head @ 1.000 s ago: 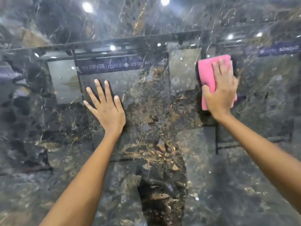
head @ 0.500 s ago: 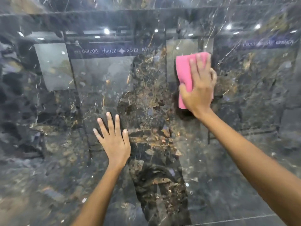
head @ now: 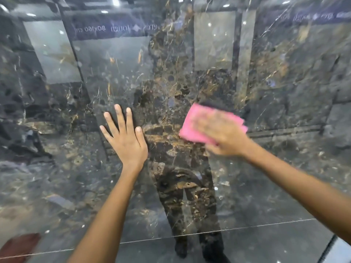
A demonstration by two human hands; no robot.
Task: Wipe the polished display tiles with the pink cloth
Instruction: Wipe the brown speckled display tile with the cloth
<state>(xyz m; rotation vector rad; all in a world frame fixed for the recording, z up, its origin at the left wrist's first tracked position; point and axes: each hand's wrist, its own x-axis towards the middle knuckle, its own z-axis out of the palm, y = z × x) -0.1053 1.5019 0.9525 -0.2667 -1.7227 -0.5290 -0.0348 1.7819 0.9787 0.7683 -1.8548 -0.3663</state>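
A large polished dark marble display tile [head: 76, 168] with gold veins fills the view and mirrors the room. My right hand [head: 224, 135], blurred by motion, presses the folded pink cloth [head: 190, 126] flat against the tile right of centre. The cloth sticks out to the left and above my fingers. My left hand [head: 125, 137] lies flat on the tile with fingers spread, a little left of the cloth.
A thin joint line [head: 171, 237] runs across the tile low down. A reddish-brown object [head: 17, 247] shows at the bottom left corner. Reflected ceiling lights and a mirrored blue sign [head: 114, 27] appear near the top.
My right hand has swept the pink cloth down the tile and turned it sideways. The view has tilted downward, and my left hand has stayed flat on the tile.
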